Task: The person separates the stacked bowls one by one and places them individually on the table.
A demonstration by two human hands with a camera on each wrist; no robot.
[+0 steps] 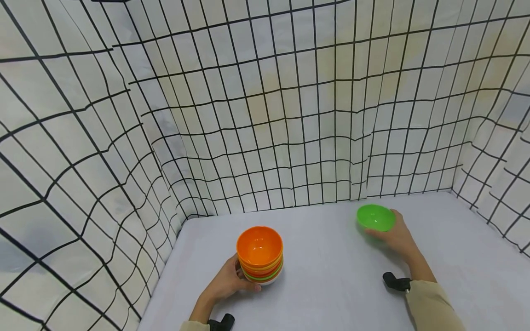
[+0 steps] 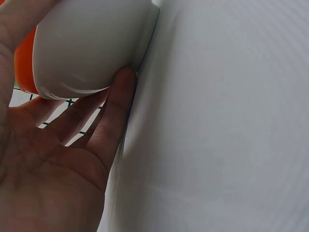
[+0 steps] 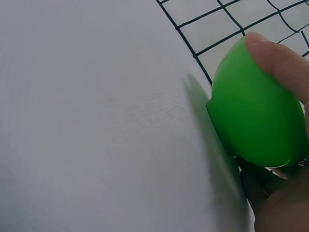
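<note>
A stack of several bowls (image 1: 259, 248), orange on top with yellow, green and white rims below, stands upright on the left half of the table. Around its left and near side my left hand (image 1: 229, 279) holds it. The lowest bowl, a white bowl (image 2: 91, 46), has its foot at the cloth in the left wrist view, with fingers on one side and the thumb on the other. Farther back on the right, my right hand (image 1: 395, 234) grips a green bowl (image 1: 376, 218) by its right and near sides. Whether the green bowl's base touches the table cannot be told.
White cloth covers the table (image 1: 323, 266). Behind it and at both sides hang white sheets with a black grid (image 1: 298, 115). Black wrist straps (image 1: 396, 281) sit at the cuffs of beige sleeves (image 1: 432, 305).
</note>
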